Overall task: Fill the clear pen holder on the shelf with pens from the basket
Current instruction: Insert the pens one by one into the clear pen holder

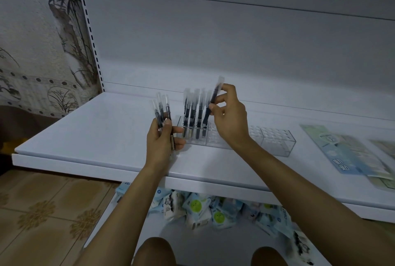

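Knees (154, 250) sit bottom centre. Mid-frame, the left hand (162, 139) grips spare pens (160, 111). The right hand (229, 122) pinches one pen (214, 96) at the clear pen holder (275, 143).

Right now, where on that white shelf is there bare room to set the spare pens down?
The shelf is bare from its left edge to the left hand, and in the strip behind the clear pen holder. Crowded: the holder's left end, where standing pens and the right hand meet, and the far right, with packets.
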### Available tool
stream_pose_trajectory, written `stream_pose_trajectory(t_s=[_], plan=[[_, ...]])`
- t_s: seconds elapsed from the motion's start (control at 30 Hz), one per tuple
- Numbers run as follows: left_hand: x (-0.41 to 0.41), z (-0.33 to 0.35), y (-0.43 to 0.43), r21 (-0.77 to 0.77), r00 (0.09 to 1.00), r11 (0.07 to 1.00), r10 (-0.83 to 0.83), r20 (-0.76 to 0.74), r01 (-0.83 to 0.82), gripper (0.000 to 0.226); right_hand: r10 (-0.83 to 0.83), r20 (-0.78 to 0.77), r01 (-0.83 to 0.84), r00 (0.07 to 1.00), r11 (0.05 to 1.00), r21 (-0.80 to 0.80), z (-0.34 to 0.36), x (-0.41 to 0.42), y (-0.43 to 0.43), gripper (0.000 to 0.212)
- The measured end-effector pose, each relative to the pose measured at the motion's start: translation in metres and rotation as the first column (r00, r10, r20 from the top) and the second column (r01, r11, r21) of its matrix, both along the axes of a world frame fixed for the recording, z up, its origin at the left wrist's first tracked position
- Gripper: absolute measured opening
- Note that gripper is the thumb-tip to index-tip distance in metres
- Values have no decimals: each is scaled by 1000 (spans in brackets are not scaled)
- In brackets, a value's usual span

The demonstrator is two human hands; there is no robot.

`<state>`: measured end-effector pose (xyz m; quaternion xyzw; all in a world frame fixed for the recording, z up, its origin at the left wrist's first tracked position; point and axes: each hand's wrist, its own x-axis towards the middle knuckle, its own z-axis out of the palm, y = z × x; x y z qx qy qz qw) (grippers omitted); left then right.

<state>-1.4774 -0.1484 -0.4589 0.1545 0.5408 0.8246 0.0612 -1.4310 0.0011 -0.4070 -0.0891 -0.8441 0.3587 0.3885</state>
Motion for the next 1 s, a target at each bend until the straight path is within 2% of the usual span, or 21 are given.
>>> stream_pose_trajectory(t_s=[0.13,0.23,0.47,0.67,0.83,1.0], plan=[[-2,-3,1,-73,999,996,40,-31,-42,12,-28,33,25,999,997,67,0,-4,1,40],[-4,-6,2,-109,998,993,45,-38,-49,21,-24,72,18,997,996,88,-7,-4,1,41],[-2,-4,1,-77,998,997,-6,-64,1,21,-43,76,36,996,995,92,-20,-7,0,48],[-3,-7,2,-109,995,994,3,-101,-14,19,-60,71,52,996,993,105,-34,-7,-2,60],[-4,-7,2,-114,995,993,22,-101,-33,20,-74,51,66,996,987,148,-43,-8,-1,30],[-4,-7,3,-113,995,993,23,-100,-34,20,-51,17,49,999,992,112,-45,-7,-1,22]])
